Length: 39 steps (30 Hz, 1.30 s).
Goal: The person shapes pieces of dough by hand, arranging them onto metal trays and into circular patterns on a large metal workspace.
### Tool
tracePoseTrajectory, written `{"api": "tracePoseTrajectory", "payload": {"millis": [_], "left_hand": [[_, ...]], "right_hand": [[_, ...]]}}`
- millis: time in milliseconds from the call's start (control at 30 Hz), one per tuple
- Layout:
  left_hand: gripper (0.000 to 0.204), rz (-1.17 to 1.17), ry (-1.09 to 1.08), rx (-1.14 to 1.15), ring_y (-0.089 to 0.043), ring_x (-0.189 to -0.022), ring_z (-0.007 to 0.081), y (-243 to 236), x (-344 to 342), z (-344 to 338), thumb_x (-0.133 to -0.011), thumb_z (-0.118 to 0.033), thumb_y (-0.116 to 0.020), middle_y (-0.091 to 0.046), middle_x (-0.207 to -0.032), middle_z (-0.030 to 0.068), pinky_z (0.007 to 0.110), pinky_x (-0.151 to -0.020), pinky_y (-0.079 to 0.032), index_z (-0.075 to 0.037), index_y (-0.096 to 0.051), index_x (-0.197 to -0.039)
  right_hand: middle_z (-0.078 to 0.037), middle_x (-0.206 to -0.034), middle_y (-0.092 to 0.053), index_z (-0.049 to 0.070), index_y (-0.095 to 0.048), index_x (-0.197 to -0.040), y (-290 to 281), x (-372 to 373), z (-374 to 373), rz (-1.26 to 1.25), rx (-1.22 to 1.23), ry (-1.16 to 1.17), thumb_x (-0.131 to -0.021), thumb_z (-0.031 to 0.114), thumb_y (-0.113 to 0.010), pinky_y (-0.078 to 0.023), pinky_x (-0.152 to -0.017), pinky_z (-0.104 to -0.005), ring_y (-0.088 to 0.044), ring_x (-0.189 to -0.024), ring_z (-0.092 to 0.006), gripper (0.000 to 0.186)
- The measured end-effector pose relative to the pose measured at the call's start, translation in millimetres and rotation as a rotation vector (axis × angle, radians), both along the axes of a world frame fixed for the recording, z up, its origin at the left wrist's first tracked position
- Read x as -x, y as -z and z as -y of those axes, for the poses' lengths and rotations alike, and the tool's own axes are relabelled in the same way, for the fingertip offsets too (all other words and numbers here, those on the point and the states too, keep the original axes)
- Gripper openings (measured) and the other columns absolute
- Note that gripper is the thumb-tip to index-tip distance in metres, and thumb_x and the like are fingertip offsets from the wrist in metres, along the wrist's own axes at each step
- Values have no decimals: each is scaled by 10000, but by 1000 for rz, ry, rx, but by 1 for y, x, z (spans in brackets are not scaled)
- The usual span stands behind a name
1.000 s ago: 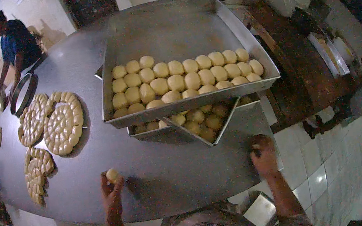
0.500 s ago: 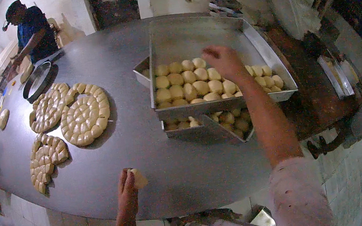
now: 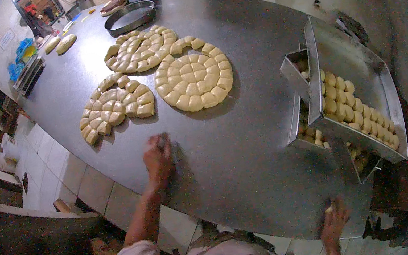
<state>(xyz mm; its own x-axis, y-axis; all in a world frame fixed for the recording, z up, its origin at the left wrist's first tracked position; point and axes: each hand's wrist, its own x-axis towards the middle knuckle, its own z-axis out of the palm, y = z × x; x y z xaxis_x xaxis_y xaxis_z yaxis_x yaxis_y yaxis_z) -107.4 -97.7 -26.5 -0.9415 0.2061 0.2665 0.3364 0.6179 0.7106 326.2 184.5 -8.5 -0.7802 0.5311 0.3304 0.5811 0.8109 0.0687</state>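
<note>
My left hand (image 3: 159, 161) is curled down at the steel table, just in front of the cut dough. Whatever its fingers hold, if anything, is hidden. Low on the right, by the table's near edge, my right hand (image 3: 334, 220) cups a small pale dough piece (image 3: 328, 210), mostly covered by the fingers. Ahead of my left hand lie a round dough slab cut into pieces (image 3: 194, 77), a partly used one (image 3: 117, 107), and another cut round (image 3: 140, 51) behind. A deep metal tray (image 3: 379, 71) holds rows of dough balls (image 3: 352, 108) along one side.
More trays with dough balls (image 3: 313, 133) sit beneath the deep tray. At the far side stands a round metal pan (image 3: 130, 18), near another person's hands (image 3: 113, 3). Dough loaves (image 3: 66, 43) and a blue plastic bag (image 3: 20, 61) are at the far left.
My view has swung left. My right hand has left the dough-ball tray and come down to the table's near edge. The left hand has moved closer to the cut dough.
</note>
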Motion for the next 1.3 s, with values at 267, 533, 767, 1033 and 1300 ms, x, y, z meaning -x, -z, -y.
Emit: {"api": "tracePoseTrajectory", "payload": {"millis": [267, 533, 767, 1033, 1300], "left_hand": [[579, -409, -437, 375, -484, -929, 348, 53, 124, -26, -734, -364, -637, -501, -990, 214, 443, -813, -399, -1, -469, -1151], [474, -206, -46, 32, -506, -1040, 299, 62, 106, -31, -830, -306, -520, -529, -1141, 205, 372, -885, -390, 30, -469, -1161], [418, 417, 207, -646, -501, -1016, 300, 5, -63, -64, -941, -284, -357, -401, -1233, 147, 347, -872, -422, 40, -391, -1203], [183, 731, 303, -741, -452, -730, 86, -37, -128, -138, -804, -142, -608, -454, -765, -18, 217, -593, -355, -131, -429, -843], [311, 633, 344, -418, -474, -826, 111, -40, -149, -152, -776, -143, -646, -482, -889, 16, 247, -714, -407, -96, -446, -1009]], "right_hand": [[-254, -1215, -413, -68, -431, -1139, 31, 27, -20, -84, 324, 146, -892, 271, -456, -321, -919, -474, -428, -1066, -392, 420], [-219, -1152, -470, -22, -464, -1143, 46, 8, -117, -508, 337, 450, -678, 166, -625, -377, -886, -402, -438, -1067, -362, 527], [-169, -960, -517, 32, -558, -871, 8, -45, -134, -262, 236, 455, -708, 184, -598, -344, -830, -447, -465, -925, -349, 227], [-175, -921, -512, 24, -553, -821, 16, -52, -124, -332, 244, 6, -724, 149, -578, -360, -792, -475, -467, -864, -361, 161], [-176, -989, -511, 24, -521, -978, -1, -70, -114, -351, 370, 175, -677, 111, -615, -382, -839, -460, -481, -931, -337, 327]]}}
